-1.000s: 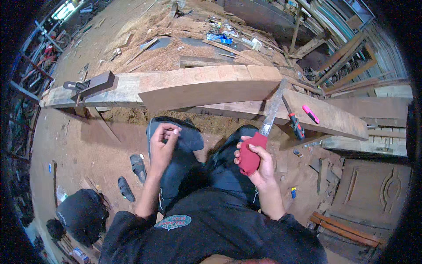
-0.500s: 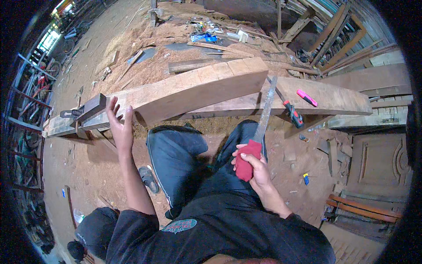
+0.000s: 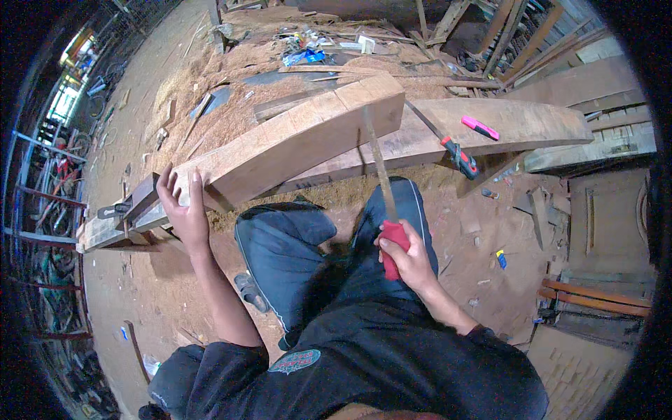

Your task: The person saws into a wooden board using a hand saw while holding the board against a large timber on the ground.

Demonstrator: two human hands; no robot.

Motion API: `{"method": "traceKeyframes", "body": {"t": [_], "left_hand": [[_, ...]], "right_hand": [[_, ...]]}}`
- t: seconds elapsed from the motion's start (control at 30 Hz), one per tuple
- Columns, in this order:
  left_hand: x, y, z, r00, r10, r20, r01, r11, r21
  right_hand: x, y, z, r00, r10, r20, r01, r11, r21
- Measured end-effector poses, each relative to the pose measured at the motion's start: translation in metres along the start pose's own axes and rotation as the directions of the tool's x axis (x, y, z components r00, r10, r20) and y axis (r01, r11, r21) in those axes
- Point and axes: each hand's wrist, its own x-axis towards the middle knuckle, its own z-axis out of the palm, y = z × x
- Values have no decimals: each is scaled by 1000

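Note:
My right hand [image 3: 411,253] is closed around the red handle of a handsaw [image 3: 383,175]. The saw's blade points away from me, its tip against or just in front of the near face of a thick curved wooden block [image 3: 308,133], close to the right end. That block lies on a longer curved plank [image 3: 518,120]. At the block's left end is my left hand [image 3: 187,210], fingers apart and raised; whether they touch the wood I cannot tell. A dark wooden hand plane [image 3: 143,198] rests on the plank just beyond those fingers.
Right of the block, a red-and-black-handled tool with a long shaft [image 3: 458,155] and a pink highlighter [image 3: 480,128] lie on the plank. Sawdust [image 3: 238,119] and wood scraps cover the ground behind. A metal rack [image 3: 49,189] stands left; a carved wooden panel [image 3: 609,217] is at right.
The saw has swung left, from beyond the block's right end to its near face, its blade now edge-on. My left hand stays by the block's left end. The view has shifted slightly.

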Motion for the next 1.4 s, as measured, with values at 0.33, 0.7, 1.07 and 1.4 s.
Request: {"method": "traceKeyframes", "body": {"t": [0.33,0.7,1.07,1.4], "left_hand": [[44,94,67,766,453,456,-543,836,82],[38,82,130,674,152,722,-527,785,326],[26,75,129,703,195,684,-545,765,343],[26,78,130,715,243,655,-555,767,322]], "right_hand": [[-14,-26,7,887,-461,-30,370,748,-551],[-34,-110,-6,879,-476,28,386,677,-627],[-36,-145,19,916,-396,59,307,599,-740],[-39,-146,28,915,-399,59,292,553,-780]]}}
